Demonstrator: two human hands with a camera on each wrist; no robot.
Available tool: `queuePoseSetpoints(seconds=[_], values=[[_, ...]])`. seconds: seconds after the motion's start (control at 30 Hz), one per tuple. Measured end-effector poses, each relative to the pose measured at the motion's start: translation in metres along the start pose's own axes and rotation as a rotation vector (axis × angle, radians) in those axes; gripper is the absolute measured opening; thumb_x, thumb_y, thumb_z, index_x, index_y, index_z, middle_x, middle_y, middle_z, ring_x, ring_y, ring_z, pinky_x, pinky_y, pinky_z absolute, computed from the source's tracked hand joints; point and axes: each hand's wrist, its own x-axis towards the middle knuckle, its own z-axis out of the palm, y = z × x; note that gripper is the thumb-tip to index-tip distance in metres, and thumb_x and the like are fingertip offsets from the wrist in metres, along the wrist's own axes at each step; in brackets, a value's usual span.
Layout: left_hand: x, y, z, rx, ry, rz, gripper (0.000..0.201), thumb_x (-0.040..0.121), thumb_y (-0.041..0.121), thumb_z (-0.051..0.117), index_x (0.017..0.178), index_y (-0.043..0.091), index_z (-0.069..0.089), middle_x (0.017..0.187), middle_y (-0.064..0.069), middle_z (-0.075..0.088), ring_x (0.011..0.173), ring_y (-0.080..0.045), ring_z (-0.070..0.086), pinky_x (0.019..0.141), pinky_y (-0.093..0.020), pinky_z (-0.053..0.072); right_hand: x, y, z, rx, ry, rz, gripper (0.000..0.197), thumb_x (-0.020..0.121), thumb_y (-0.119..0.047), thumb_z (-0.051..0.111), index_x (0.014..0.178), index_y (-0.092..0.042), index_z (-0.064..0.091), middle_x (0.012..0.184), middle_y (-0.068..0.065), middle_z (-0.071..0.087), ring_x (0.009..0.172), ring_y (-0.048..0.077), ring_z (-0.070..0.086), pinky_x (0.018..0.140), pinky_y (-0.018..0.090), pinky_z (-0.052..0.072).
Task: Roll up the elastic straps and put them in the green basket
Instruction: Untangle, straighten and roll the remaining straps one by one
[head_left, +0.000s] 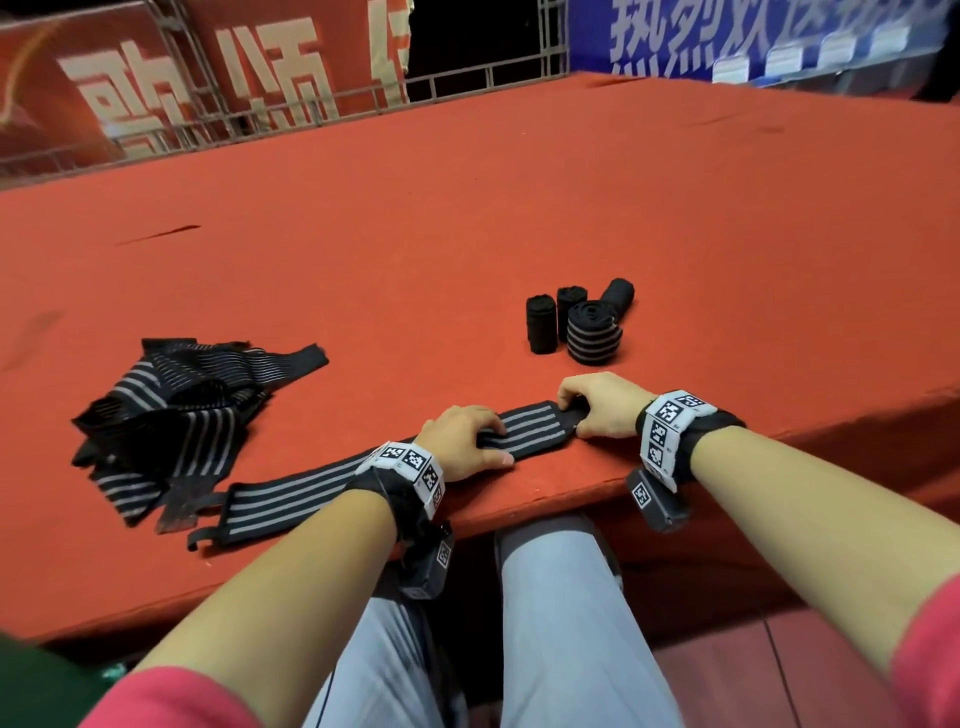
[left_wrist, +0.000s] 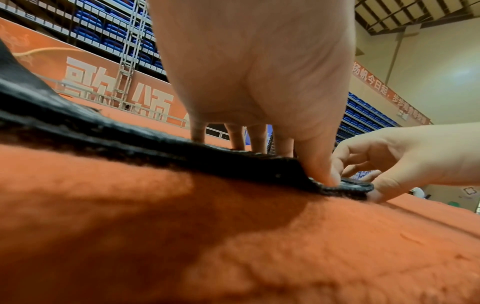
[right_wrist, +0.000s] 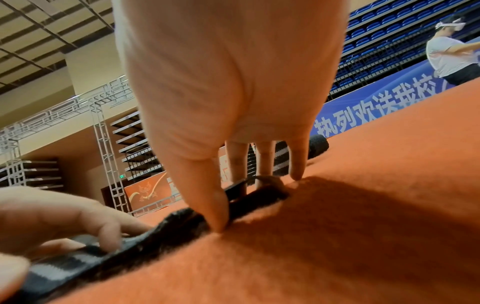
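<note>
A strap (head_left: 524, 427) is pressed flat by the left hand (head_left: 464, 439) – its end pinched by the right hand (head_left: 602, 402) (four rolls (head_left: 579, 322) at 12 o'clock).

Red-felted table (head_left: 467, 182), bannered railings (head_left: 291, 98), blue seating (right_wrist: 389, 30)

- The desk (head_left: 467, 208) was covered in a red felt-like cloth, its near edge running beside the person's knees.
- A loose heap of striped straps (head_left: 171, 421) lay on its left part.
- One strap (head_left: 524, 428) lay stretched flat along the near edge, both hands resting on it.
- Four rolled straps (head_left: 576, 322) sat clustered further back to the right, three upright and touching, one lying tilted behind them.
</note>
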Motion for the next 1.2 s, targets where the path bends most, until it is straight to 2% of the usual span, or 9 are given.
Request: queuePoseSetpoints(seconds=[0.13,0.27,0.43,0.57,0.67,0.8,0.97,1.1,1.2], values=[[-0.008,-0.015,0.0,-0.047,-0.018,-0.004,0.045,0.091,0.051,0.058,0.134,0.037,0.056,0.15,0.009,0.047,0.137,-0.018,0.045,0.11,-0.046,0.038,0.002,-0.015,-0.001,-0.081,-0.028,0.053,0.022,0.078,-0.022,0.065,0.098,-0.028,0.057,0.106,-0.003,0.059,0.103,0.023,0.058,0.09,0.04,0.05],[-0.025,-0.036,-0.002,-0.011,0.036,-0.072,0.052,0.091,0.042,0.065,0.14,0.035,0.049,0.143,0.009,0.053,0.132,-0.017,0.048,0.107,-0.047,0.04,0.005,-0.038,0.004,-0.163,0.023,0.024,0.016,0.083,-0.033,0.064,0.097,-0.027,0.069,0.113,-0.003,0.062,0.107,0.023,0.057,0.093,0.042,0.048],[-0.055,-0.073,-0.017,0.035,0.032,-0.177,0.052,0.087,0.046,0.068,0.136,0.039,0.051,0.138,0.01,0.052,0.13,-0.019,0.045,0.104,-0.051,0.041,0.013,-0.069,0.019,-0.177,-0.05,-0.051,0.021,0.082,-0.036,0.071,0.1,-0.027,0.067,0.116,-0.001,0.059,0.107,0.023,0.056,0.095,0.043,0.048],[-0.083,-0.109,-0.029,0.047,0.046,-0.279,0.048,0.086,0.046,0.07,0.132,0.041,0.055,0.125,0.007,0.053,0.125,-0.019,0.046,0.102,-0.049,0.042,0.02,-0.087,0.024,-0.184,-0.081,-0.067,0.024,0.083,-0.037,0.071,0.103,-0.025,0.065,0.116,0.001,0.059,0.107,0.024,0.057,0.095,0.043,0.048],[-0.1,-0.13,-0.038,0.08,0.032,-0.361,0.048,0.084,0.049,0.07,0.13,0.041,0.057,0.117,0.005,0.05,0.123,-0.022,0.046,0.102,-0.047,0.043,0.024,-0.096,0.027,-0.172,-0.099,-0.081,0.033,0.084,-0.032,0.072,0.113,-0.023,0.06,0.121,0.002,0.059,0.11,0.024,0.057,0.094,0.037,0.047],[-0.113,-0.141,-0.046,0.098,0.005,-0.408,0.051,0.081,0.052,0.073,0.128,0.035,0.061,0.121,0.002,0.052,0.123,-0.023,0.048,0.102,-0.043,0.043,0.028,-0.102,0.027,-0.143,-0.162,-0.098,0.06,0.085,-0.026,0.072,0.14,-0.019,0.049,0.136,0.002,0.055,0.123,0.022,0.053,0.103,0.032,0.042],[-0.116,-0.139,-0.053,0.086,-0.02,-0.382,0.055,0.079,0.046,0.078,0.127,0.021,0.067,0.123,-0.002,0.06,0.117,-0.021,0.057,0.098,-0.028,0.043,0.032,-0.107,0.024,-0.211,-0.185,-0.106,0.064,0.085,-0.028,0.074,0.143,-0.016,0.05,0.137,0.005,0.053,0.124,0.023,0.052,0.105,0.033,0.04],[-0.117,-0.139,-0.054,0.075,-0.028,-0.421,0.054,0.075,0.047,0.081,0.121,0.025,0.065,0.121,-0.002,0.057,0.115,-0.023,0.055,0.099,-0.034,0.045,0.035,-0.105,0.025,-0.227,-0.182,-0.079,0.07,0.082,-0.031,0.077,0.144,-0.018,0.046,0.135,0.004,0.05,0.123,0.024,0.051,0.105,0.036,0.042],[-0.117,-0.135,-0.056,0.123,-0.049,-0.452,0.062,0.072,0.053,0.081,0.124,0.026,0.061,0.121,-0.002,0.052,0.117,-0.025,0.051,0.102,-0.04,0.045,0.037,-0.107,0.026,-0.243,-0.165,-0.057,0.075,0.078,-0.033,0.081,0.144,-0.02,0.046,0.128,0.003,0.047,0.12,0.025,0.049,0.104,0.041,0.043]])
